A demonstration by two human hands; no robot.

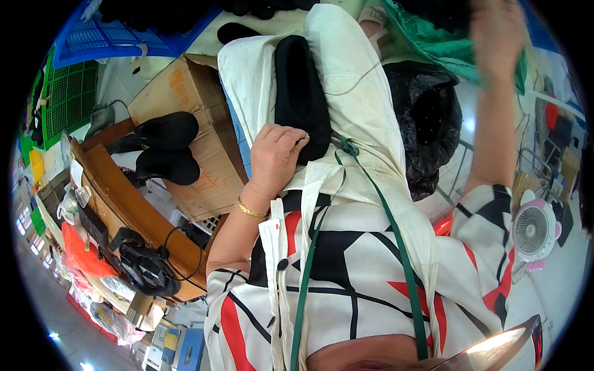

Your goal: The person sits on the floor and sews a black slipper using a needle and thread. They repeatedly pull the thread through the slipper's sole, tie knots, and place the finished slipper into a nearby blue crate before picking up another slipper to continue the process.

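A black slip-on shoe [301,93] lies lengthwise on the white apron [352,62] over my lap, its opening facing up. My left hand [276,153] is closed at the near end of the shoe, fingers bent against its edge. A small pale speck shows at the fingertips, too small to name. Stretched far out to the right, my right hand [497,40] is smeared by motion near a green plastic sheet [427,46], and its fingers cannot be made out. A thin dark thread [356,85] curves across the apron beside the shoe.
At left stand a cardboard box [210,148], several black shoe shapes [167,164] and a wooden table [124,204]. Blue [105,40] and green crates [69,99] are at far left. To the right are a black plastic bag [421,117] and a small fan [534,230].
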